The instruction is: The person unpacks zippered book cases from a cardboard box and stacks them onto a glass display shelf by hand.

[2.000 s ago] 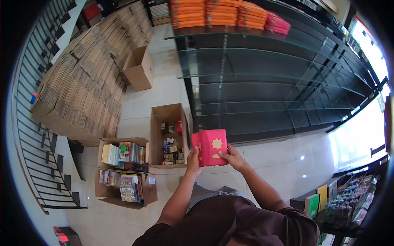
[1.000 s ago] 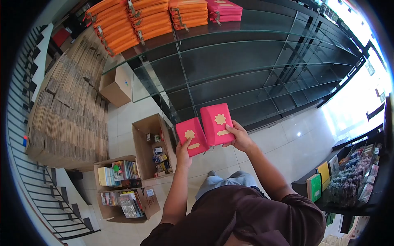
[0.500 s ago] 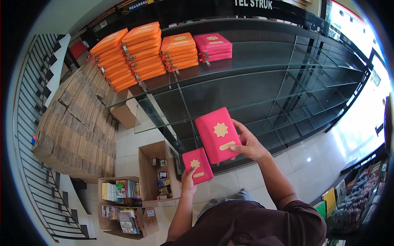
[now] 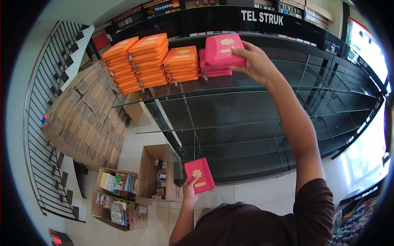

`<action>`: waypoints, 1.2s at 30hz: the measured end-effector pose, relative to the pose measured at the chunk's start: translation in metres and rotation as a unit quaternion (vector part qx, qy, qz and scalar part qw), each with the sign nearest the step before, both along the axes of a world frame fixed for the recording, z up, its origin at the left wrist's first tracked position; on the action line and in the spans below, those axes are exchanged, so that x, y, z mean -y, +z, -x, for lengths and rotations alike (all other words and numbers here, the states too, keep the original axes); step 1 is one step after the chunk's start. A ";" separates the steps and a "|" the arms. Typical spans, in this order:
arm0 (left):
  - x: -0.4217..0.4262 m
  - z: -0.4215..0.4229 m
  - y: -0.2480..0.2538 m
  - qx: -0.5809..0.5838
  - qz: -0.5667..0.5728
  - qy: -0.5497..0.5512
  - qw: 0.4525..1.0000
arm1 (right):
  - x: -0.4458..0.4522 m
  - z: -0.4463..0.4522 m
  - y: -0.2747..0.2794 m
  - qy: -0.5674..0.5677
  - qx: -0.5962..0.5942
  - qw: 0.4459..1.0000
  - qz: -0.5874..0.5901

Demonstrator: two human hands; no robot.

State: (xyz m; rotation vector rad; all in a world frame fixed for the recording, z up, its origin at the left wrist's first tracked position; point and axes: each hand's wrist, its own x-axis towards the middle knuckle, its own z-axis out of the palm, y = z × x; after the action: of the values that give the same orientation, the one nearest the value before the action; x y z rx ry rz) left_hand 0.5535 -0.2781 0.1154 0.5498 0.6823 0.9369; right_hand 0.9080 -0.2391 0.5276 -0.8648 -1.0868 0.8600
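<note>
My right hand (image 4: 257, 63) is closed on the right edge of a pink zippered book case (image 4: 215, 55) with a gold star and label. That case is held over the short stack of pink zippered cases (image 4: 217, 74) on the glass counter, partly hiding it; whether they touch I cannot tell. Lower down, my left hand (image 4: 189, 192) grips another pink zippered book case (image 4: 207, 174) by its lower left side, thumb on the cover. Left of the pink stack stand stacks of orange zippered cases (image 4: 180, 60), their zip pulls facing me.
The counter has glass shelves (image 4: 230, 100) below its top. Open cartons (image 4: 143, 172) with books and small boxes sit on the floor at left. Behind them rise flattened cardboard stacks (image 4: 88, 119) and a stair railing (image 4: 41, 164). A rack of packets (image 4: 355, 225) is at lower right.
My right hand has carried its pink case up and away from me to the pink stack. My left hand still holds its case low in front of me. The view has tilted up.
</note>
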 end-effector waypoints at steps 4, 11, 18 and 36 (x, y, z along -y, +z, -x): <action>0.007 0.002 0.009 -0.002 -0.011 0.030 0.999 | -0.049 -0.008 0.008 -0.015 -0.001 0.999 0.038; 0.008 0.030 -0.002 -0.002 -0.013 0.064 0.998 | -0.081 -0.020 0.006 0.036 0.000 0.996 0.086; 0.009 0.049 0.000 -0.005 -0.005 0.094 0.996 | -0.077 -0.018 0.012 -0.045 0.090 0.987 0.124; 0.011 0.051 -0.013 -0.027 0.024 0.075 0.996 | -0.065 -0.033 -0.007 -0.270 0.396 0.875 0.068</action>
State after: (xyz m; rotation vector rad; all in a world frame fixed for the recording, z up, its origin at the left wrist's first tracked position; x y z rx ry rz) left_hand 0.5023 -0.2892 0.1026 0.4869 0.8024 1.0461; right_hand 0.9411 -0.1744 0.5201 -1.6252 -1.3766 0.0757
